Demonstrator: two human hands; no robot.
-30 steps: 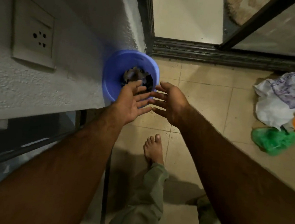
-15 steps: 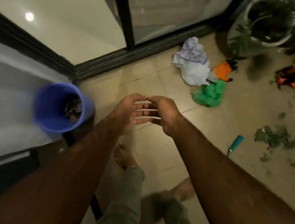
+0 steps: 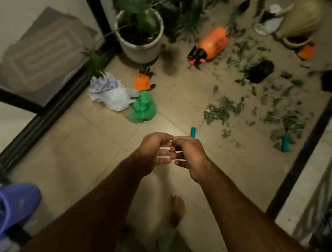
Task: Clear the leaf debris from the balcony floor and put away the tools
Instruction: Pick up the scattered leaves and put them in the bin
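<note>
My left hand (image 3: 154, 149) and right hand (image 3: 189, 156) meet fingertip to fingertip, fingers loosely curled, apparently holding nothing, above beige floor tiles (image 3: 96, 149); scattered green leaf debris (image 3: 222, 111) lies beyond.

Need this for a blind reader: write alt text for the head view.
The left hand and right hand nearly touch, empty, over a tiled floor strewn with leaves. A sprayer, glove and bags lie beyond; a blue bucket sits lower left.
</note>
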